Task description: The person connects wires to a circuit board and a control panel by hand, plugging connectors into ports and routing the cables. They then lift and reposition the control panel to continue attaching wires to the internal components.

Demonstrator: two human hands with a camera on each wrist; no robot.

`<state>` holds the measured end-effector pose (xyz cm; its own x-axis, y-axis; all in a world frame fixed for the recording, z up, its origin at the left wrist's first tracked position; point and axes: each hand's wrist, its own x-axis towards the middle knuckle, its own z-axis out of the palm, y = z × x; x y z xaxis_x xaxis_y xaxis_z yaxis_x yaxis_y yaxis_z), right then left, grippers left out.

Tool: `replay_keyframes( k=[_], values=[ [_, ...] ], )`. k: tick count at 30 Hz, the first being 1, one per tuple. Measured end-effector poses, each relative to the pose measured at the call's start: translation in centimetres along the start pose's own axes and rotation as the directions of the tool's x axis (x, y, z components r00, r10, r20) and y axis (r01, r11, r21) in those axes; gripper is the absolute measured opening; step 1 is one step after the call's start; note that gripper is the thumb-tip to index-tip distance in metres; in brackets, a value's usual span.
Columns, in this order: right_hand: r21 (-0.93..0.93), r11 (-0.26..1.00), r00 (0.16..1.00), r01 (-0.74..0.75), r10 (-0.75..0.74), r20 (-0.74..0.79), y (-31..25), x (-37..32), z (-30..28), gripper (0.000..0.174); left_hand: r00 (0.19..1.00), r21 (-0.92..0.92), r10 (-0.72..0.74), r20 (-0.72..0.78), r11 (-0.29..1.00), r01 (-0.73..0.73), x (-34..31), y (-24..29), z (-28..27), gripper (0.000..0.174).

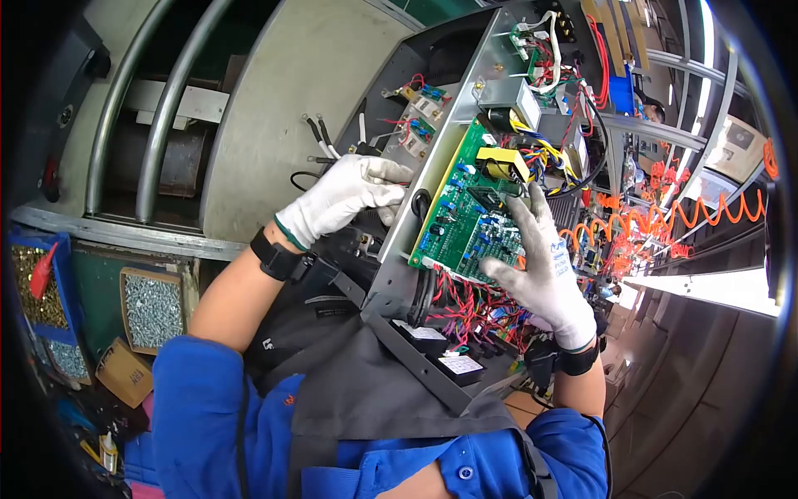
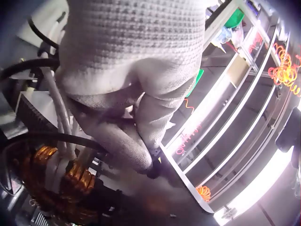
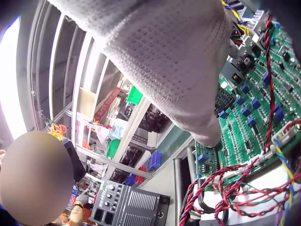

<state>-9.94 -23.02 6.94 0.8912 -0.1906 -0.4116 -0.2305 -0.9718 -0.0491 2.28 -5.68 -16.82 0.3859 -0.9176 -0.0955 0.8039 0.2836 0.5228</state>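
A green circuit board is mounted along a metal panel of an opened electrical chassis. My gloved left hand is on the panel's other side, its fingers bent with the tips right at the metal. In the left wrist view the gloved fingers curl inward near a copper coil; I cannot tell what, if anything, they pinch. My gloved right hand spreads thumb and fingers across the board's face. The right wrist view has its thumb tip over the board, beside blue components.
Red and black twisted wires bunch below the board. A yellow-wrapped transformer and a black bracket belong to the chassis. Screw bins stand at left near metal rollers. Orange coiled hoses hang at right.
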Motion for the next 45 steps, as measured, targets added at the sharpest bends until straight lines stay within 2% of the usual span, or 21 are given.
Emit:
replay_keyframes(
  k=[2, 5, 8, 12, 16, 18, 19, 22, 23, 24, 26, 27, 28, 31, 34, 36, 39, 42, 43, 44, 45],
  values=[
    [-0.012, 0.999, 0.998, -0.047, 0.047, 0.038, -0.5, 0.2, -0.3, 0.092, 1.000, 0.058, 0.003, -0.002, 0.998, -0.003, -0.2, -0.1, 0.2, 0.039],
    [-0.017, 1.000, 1.000, -0.010, 0.010, 0.027, -0.1, 0.1, -0.1, 0.095, 0.998, -0.042, -0.030, -0.063, 0.999, 0.027, -0.4, -0.7, 0.3, 0.028],
    [-0.046, 0.999, 0.999, 0.014, -0.013, 0.034, -0.2, 0.2, 0.0, 0.097, 0.987, -0.076, 0.126, -0.097, 0.988, -0.133, -0.7, -2.1, 1.3, 0.031],
    [-0.069, 0.998, 0.999, -0.004, 0.007, 0.045, -0.6, 0.5, -0.1, 0.100, 0.975, -0.260, 0.111, -0.191, 0.953, -0.159, -0.7, -3.8, 2.3, 0.039],
    [-0.068, 0.997, 0.998, -0.026, 0.029, 0.049, -0.7, 0.6, 0.0, 0.100, 0.970, -0.183, 0.141, -0.200, 0.967, -0.179, -1.2, -3.3, 2.7, 0.039],
    [-0.080, 0.996, 0.999, 0.034, -0.032, 0.020, 0.3, 0.2, 0.5, 0.100, 0.986, -0.056, 0.169, 0.001, 0.984, -0.169, -1.2, -3.0, 2.2, 0.034],
    [-0.085, 0.993, 0.996, 0.083, -0.084, -0.003, 0.8, 0.1, 0.7, 0.099, 0.983, -0.191, 0.166, 0.073, 0.970, -0.149, -1.1, -2.8, 2.2, 0.034],
    [-0.078, 0.993, 0.996, 0.088, -0.089, -0.006, 0.6, 0.1, 0.6, 0.098, 0.979, -0.124, 0.173, 0.113, 0.979, -0.159, -2.5, -1.3, 2.3, 0.036],
    [-0.076, 0.990, 0.993, 0.115, -0.117, -0.017, 0.8, 0.0, 0.6, 0.097, 0.946, 0.158, 0.287, 0.147, 0.938, -0.309, -2.7, -1.1, 1.7, 0.038],
    [-0.072, 0.991, 0.993, 0.110, -0.112, -0.026, 0.7, 0.0, 0.5, 0.097, 0.976, 0.001, 0.188, 0.108, 0.982, -0.189, -2.4, -1.0, 1.7, 0.041],
    [-0.037, 0.997, 0.997, 0.074, -0.075, -0.017, 0.3, 0.1, 0.4, 0.096, 0.997, -0.045, 0.031, 0.073, 0.999, -0.028, -2.1, 0.7, 2.0, 0.047],
    [-0.009, 0.993, 0.992, 0.116, -0.117, -0.051, 0.6, -0.1, 0.7, 0.095, 0.975, 0.188, 0.221, -0.002, 0.958, -0.216, -1.9, 1.7, 4.0, 0.053],
    [0.000, 0.994, 0.992, 0.110, -0.110, -0.059, 0.8, -0.2, 0.8, 0.095, 0.990, 0.244, 0.131, -0.047, 0.963, -0.116, -2.1, 2.3, 4.0, 0.058],
    [-0.011, 0.996, 0.993, 0.093, -0.094, -0.066, 0.6, -0.2, 1.0, 0.097, 0.991, 0.288, 0.086, -0.103, 0.956, -0.053, -2.1, 3.5, 4.9, 0.062],
    [-0.006, 0.995, 0.994, 0.095, -0.095, -0.051, 0.9, -0.3, 1.0, 0.099, 0.989, 0.226, -0.002, -0.150, 0.974, 0.036, -2.1, 3.2, 4.6, 0.067],
    [-0.028, 0.998, 0.998, 0.055, -0.056, -0.025, 0.7, -0.2, 0.4, 0.097, 0.992, 0.001, 0.024, -0.127, 1.000, -0.024, -1.8, 1.8, 3.8, 0.069],
    [0.174, 0.985, 0.999, -0.012, 0.002, 0.053, 1.4, 0.2, -1.4, 0.085, 0.993, -0.048, 0.083, -0.084, 0.995, -0.087, -1.7, 1.6, 4.3, 0.069],
    [0.106, 0.993, 0.970, 0.058, -0.032, -0.239, 0.1, 1.4, -2.6, 0.044, 0.993, -0.079, 0.116, -0.024, 0.990, -0.118, -1.5, 2.0, 4.0, 0.071],
    [-0.033, 0.966, 0.874, 0.258, -0.248, -0.418, -0.9, 2.2, -2.6, 0.027, 0.993, -0.035, 0.117, -0.006, 0.993, -0.117, -1.5, 2.5, 4.4, 0.070],
    [-0.127, 0.913, 0.809, 0.388, -0.404, -0.427, -1.9, 2.7, -2.4, 0.024, 0.994, 0.008, 0.110, 0.012, 0.994, -0.111, -1.6, 2.8, 4.7, 0.069],
    [-0.102, 0.883, 0.814, 0.458, -0.463, -0.351, -2.8, 3.5, -2.1, 0.025, 0.993, 0.124, 0.120, -0.007, 0.985, -0.118, -1.5, 2.8, 4.6, 0.063]
  ],
)
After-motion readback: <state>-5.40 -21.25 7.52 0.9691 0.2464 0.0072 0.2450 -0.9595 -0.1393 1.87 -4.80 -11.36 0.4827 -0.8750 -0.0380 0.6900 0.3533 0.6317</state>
